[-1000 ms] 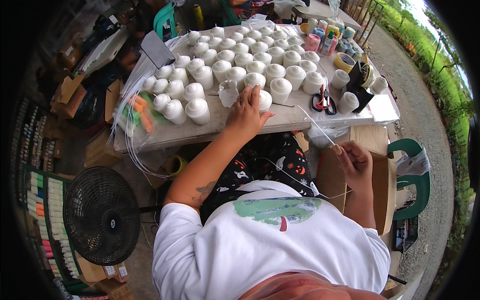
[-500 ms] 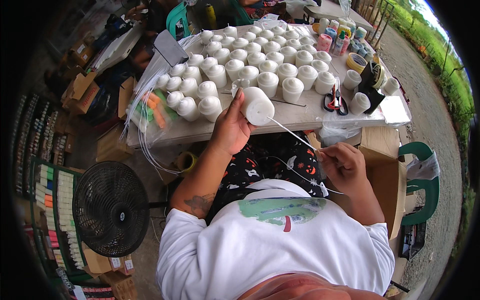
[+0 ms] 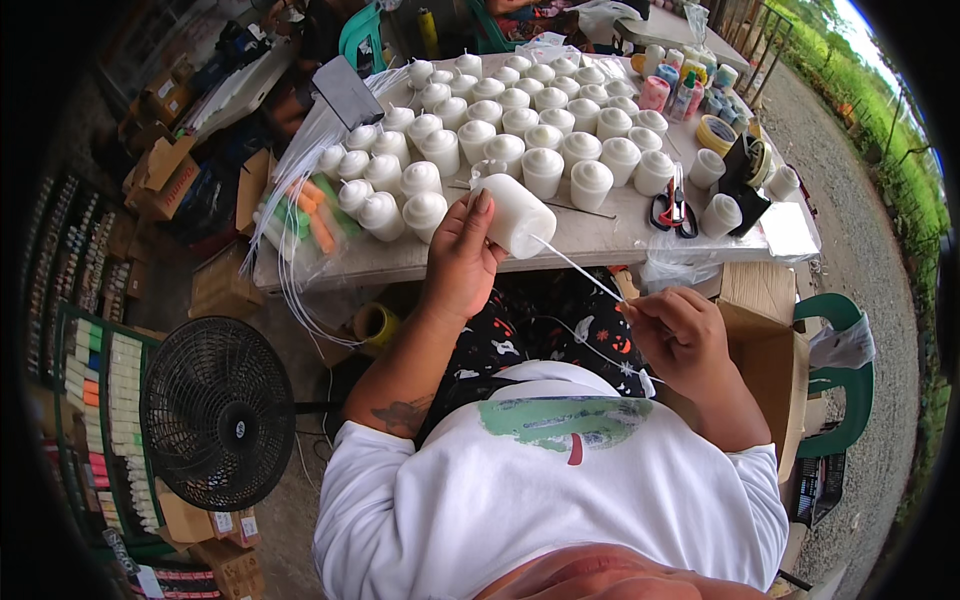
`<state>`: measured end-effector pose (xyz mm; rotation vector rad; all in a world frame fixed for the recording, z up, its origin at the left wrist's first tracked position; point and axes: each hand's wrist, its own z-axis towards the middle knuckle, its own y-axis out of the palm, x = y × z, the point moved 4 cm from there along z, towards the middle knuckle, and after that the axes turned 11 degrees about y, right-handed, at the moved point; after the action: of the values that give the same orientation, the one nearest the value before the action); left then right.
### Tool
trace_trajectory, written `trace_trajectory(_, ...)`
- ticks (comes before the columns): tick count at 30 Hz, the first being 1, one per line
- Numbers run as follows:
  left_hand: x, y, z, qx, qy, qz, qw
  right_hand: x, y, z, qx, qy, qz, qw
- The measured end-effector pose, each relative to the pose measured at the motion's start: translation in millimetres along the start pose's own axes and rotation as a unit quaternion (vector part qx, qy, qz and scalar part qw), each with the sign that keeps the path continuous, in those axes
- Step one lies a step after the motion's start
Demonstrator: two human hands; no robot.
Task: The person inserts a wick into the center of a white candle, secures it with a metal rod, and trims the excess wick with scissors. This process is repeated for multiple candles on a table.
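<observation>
"How are your hands sitting?"

"My left hand [image 3: 462,255] is reaching up to the near edge of the table [image 3: 618,242], thumb lying along a white pillar candle [image 3: 517,215] that I'm grasping and tilting, so its flat base is facing right and down. My right hand [image 3: 685,335] is staying lower, fingers curling inward and pinching a white wick cord [image 3: 585,269] that is running up to that base."

"What's hard to make out?"

"The candle is covering most of my left fingers. I can't tell how far the cord is reaching into the base. Part of its loop is hiding behind my right hand."

"And around you?"

"Rows of white dome-topped candles [image 3: 543,173] are crowding the table. A thin metal rod [image 3: 585,210] is lying just beyond the held candle, with scissors [image 3: 674,213] resting farther right. A black fan [image 3: 218,415] is standing at my left. An open cardboard box [image 3: 765,335] is sitting beside my right hand, near a green plastic chair [image 3: 852,400]."
</observation>
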<state>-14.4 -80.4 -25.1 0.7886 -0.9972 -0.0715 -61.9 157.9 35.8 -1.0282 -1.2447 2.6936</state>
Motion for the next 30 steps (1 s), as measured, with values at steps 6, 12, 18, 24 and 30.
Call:
trace_trajectory(6,-2,7,-5,-0.002,0.035,0.015,0.999,0,8,6,0.023,-0.038,-0.010,0.999)
trace_trajectory(12,-9,19,-14,-0.017,0.094,0.068,0.993,0,23,15,0.060,-0.047,-0.021,0.997)
trace_trajectory(18,-8,34,-20,-0.029,0.135,0.081,0.987,3,32,22,0.090,-0.054,-0.017,0.994)
trace_trajectory(24,-7,33,-18,-0.045,0.148,0.087,0.984,13,34,20,0.094,-0.047,0.010,0.994)
trace_trajectory(30,-9,38,-22,-0.055,0.132,0.089,0.986,14,31,16,0.080,-0.032,0.017,0.996)
